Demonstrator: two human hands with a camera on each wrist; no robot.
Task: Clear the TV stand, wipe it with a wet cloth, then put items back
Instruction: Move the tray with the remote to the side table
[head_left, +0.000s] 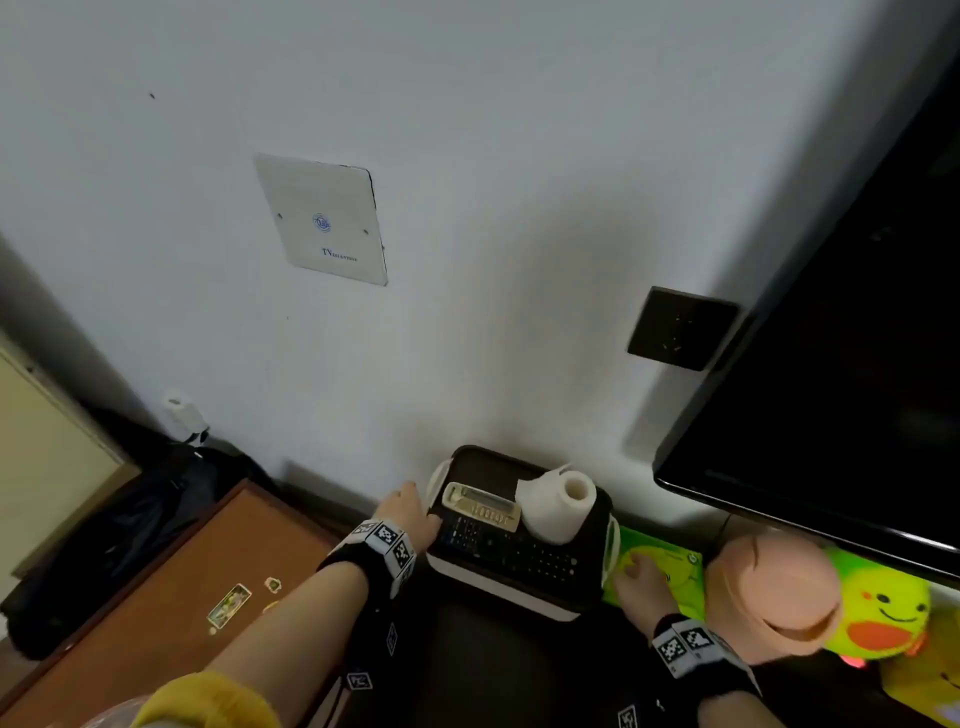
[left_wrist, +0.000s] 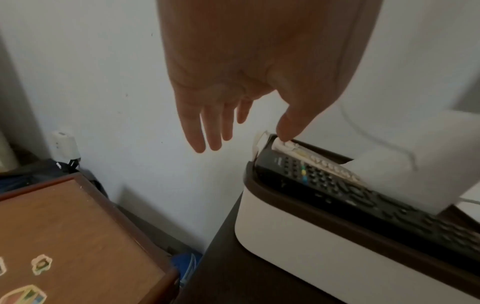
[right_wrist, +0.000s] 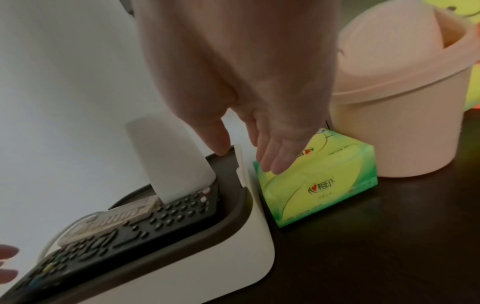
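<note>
Sitting at the lower middle of the head view, the storage box (head_left: 498, 582) is resting on the dark TV stand (head_left: 483, 670) against the wall, carrying a black remote (head_left: 509, 551), a cream remote (head_left: 480, 506) lying across it and a paper roll (head_left: 558, 506). The left hand (head_left: 410, 512) is reaching to the box's left end; in the left wrist view its thumb (left_wrist: 288, 131) is touching the end of the cream remote at the box's rim while the fingers (left_wrist: 205, 127) are hanging straight and slightly apart, gripping nothing. The right hand (head_left: 641, 582) is coming in at the box's right end — its thumb (right_wrist: 221, 142) is pressing on the rim, and its straight, close-set fingers (right_wrist: 275, 156) are lying on the green tissue pack (right_wrist: 319, 181) just beside the box. Both hands seem to be bracketing the box for a lift, though neither is clasping it yet.

Further right, a pink bin (head_left: 774, 597) is standing just beside the tissue pack, then a yellow plush toy (head_left: 883, 613), below the black TV screen (head_left: 852, 332). At the lower left, a brown table (head_left: 171, 597) with stickers is standing apart from the stand.

Judging by this, clearing is only beginning — the stand is crowded, no wet cloth is showing, and wiping and returning the things are both left to do.
</note>
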